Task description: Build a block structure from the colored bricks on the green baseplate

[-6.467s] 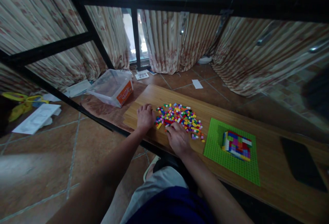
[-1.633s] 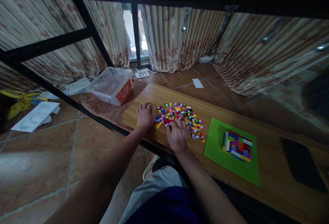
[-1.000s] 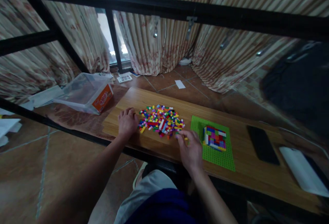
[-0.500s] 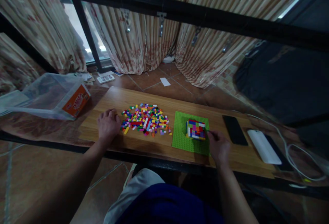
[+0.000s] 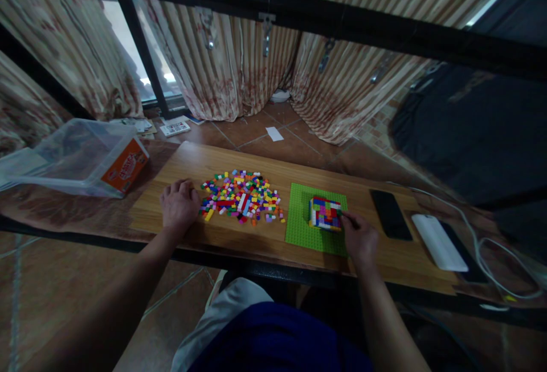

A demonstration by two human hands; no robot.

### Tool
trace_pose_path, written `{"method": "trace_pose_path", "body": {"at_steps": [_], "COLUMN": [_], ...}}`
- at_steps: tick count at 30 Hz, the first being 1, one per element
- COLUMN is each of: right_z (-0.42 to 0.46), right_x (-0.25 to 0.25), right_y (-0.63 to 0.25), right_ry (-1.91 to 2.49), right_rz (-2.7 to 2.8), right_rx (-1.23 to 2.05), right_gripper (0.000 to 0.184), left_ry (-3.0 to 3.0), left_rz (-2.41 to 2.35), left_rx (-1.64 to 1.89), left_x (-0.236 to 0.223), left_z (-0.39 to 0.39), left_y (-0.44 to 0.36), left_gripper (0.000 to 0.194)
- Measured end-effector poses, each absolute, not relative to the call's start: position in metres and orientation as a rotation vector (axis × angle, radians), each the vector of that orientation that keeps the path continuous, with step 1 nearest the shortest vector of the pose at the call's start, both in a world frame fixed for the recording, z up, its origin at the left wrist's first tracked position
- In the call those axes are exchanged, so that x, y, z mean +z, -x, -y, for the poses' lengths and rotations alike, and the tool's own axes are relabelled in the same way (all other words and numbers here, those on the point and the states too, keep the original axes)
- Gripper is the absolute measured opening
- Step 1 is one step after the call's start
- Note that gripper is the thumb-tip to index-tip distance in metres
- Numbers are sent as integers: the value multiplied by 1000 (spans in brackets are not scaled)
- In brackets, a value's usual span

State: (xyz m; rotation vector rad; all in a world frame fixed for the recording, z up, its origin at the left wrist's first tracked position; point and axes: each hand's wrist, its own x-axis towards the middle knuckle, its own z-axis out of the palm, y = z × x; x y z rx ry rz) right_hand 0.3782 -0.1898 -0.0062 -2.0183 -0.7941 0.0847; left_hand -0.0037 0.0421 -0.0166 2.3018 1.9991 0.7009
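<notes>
On the green baseplate (image 5: 297,229) stands a block built of many-coloured toy bricks (image 5: 325,214). My right hand (image 5: 361,238) is at the block's right side. Its thumb and forefinger pinch a small dark green brick (image 5: 339,212) against the block's upper right edge. A loose pile of small bricks (image 5: 243,196) is spread over the wooden board, left of the baseplate. Beside the pile's left edge my left hand (image 5: 179,204) rests on the board, palm down, fingers loosely bent and apart, with nothing seen in it.
A clear plastic box (image 5: 85,161) with an orange label stands at the left. Right of the baseplate lie a black phone (image 5: 390,215), a white oblong device (image 5: 439,242) and a white cable (image 5: 474,229). A dark bar (image 5: 299,7) crosses above the board.
My right hand has moved slightly left and up, bringing the green brick from beside the block onto its right edge. The left hand stays by the pile.
</notes>
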Motion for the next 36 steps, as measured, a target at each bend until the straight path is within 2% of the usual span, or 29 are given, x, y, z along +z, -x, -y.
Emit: {"method": "trace_pose_path", "body": {"at_steps": [17, 26, 36], "right_z": [185, 185, 184], "right_x": [-18, -12, -14], "right_y": [-389, -393, -398], "right_ry": [1895, 1971, 1950], "right_rz": [641, 678, 666], "right_rx": [198, 185, 234], "right_gripper": [42, 47, 44], "left_ry": [-2279, -2273, -2278], "left_rz": [-1989, -1974, -2006], "left_rx": [676, 697, 673], "left_x": [-14, -16, -18], "left_z": [-41, -42, -43], "left_y": [3, 3, 4], "left_gripper": [40, 39, 40]}}
